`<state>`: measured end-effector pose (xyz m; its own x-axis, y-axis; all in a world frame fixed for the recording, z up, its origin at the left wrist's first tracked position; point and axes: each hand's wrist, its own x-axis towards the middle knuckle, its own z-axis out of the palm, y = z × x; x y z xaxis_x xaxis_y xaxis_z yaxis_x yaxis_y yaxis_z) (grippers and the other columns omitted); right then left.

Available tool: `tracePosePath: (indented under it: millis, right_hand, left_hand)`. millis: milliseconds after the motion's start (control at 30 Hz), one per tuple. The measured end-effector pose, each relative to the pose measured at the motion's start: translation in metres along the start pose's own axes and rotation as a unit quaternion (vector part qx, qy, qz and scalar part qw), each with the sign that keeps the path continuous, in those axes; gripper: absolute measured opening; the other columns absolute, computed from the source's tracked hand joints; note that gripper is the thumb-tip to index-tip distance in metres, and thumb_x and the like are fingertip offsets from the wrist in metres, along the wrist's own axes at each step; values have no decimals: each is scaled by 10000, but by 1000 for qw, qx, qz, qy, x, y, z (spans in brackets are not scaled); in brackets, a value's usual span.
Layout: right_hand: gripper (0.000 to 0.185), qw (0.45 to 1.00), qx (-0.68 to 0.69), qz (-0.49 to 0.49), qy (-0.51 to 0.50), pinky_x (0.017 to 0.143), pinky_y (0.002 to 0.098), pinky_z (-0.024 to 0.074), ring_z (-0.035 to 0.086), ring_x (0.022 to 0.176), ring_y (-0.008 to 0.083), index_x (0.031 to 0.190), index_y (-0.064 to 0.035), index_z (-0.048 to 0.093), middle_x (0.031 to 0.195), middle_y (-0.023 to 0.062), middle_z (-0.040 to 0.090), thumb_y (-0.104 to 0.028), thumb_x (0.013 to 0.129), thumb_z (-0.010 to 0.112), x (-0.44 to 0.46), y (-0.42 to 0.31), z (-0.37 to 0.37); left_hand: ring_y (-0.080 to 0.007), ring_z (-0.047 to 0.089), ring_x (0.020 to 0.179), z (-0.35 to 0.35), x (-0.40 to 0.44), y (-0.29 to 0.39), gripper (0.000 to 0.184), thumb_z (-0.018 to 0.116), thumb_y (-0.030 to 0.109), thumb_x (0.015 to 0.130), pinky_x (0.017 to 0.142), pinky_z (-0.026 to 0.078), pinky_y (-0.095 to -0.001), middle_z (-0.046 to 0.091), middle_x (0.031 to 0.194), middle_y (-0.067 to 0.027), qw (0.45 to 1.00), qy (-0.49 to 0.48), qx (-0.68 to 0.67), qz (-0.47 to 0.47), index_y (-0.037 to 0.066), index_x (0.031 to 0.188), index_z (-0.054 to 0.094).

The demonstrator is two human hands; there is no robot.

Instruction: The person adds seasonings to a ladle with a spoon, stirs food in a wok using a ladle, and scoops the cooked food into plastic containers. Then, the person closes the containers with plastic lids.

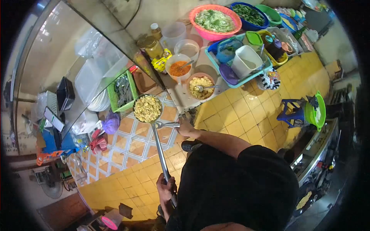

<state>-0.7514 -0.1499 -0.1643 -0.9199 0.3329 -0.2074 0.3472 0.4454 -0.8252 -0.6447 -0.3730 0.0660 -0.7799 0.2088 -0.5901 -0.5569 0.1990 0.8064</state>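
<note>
My left hand [166, 188] is wrapped round the long metal handle of a ladle [160, 148]. The ladle's round bowl is filled with a crumbly yellowish food mix [147, 108] and is over the tiled counter [144, 140]. In my right hand [186, 126] is a metal spoon [166, 124], its head beside the ladle's neck; I cannot tell if they touch. A bowl of similar yellow crumbly food [201, 85], with a spoon in it, stands just beyond my right hand. Behind it is a clear tub of orange-red sauce [180, 70].
A pink basin of shredded greens [214, 21] and a blue basin of leaves [248, 16] stand at the back. A blue tray [231, 82] holds containers. A green basket of cutlery [122, 90] sits near a glass case [73, 57]. A green basin [316, 111] is at right.
</note>
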Motion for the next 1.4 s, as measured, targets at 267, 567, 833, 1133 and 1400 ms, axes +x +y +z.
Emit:
tracePosePath:
  millis: [267,567,833,1133,1400]
  right_hand:
    - [212,983,50,-68,-160,712,381,486,621,815,290,978,-40,573,881,138,631,-198,844,620,-23,-16,-127]
    - [220,916,37,-39,397,595,313,499,646,708,192,1065,-17,598,862,115,665,-129,878,573,14,94,-437]
    - [237,943,-219,82,238,666,385,506,657,745,318,983,-28,640,796,203,650,-178,799,650,125,169,-560]
    - [190,978,-104,-24,181,606,323,483,616,614,239,933,-31,645,684,150,613,-177,812,648,123,178,-569]
    - [137,961,-139,-187,152,563,364,466,596,625,334,914,-13,585,708,152,601,-82,800,615,97,176,-588]
  left_hand:
    - [-76,422,411,32,18,18,116,605,25,813,368,343,-217,485,615,-6,994,-89,-51,-34,52,834,494]
    - [-81,440,399,143,50,47,111,577,8,829,357,353,-226,479,597,-10,990,-136,-22,-17,47,829,473]
    - [-101,416,352,296,83,87,142,598,74,827,330,348,-242,460,562,-19,993,-89,-74,9,31,829,462]
    - [-94,440,369,349,78,97,108,565,26,834,332,359,-243,467,574,-25,997,-34,-43,-46,29,831,457]
    - [-84,430,388,363,63,94,124,601,51,835,359,342,-241,469,589,-16,997,-20,-48,-53,23,854,481]
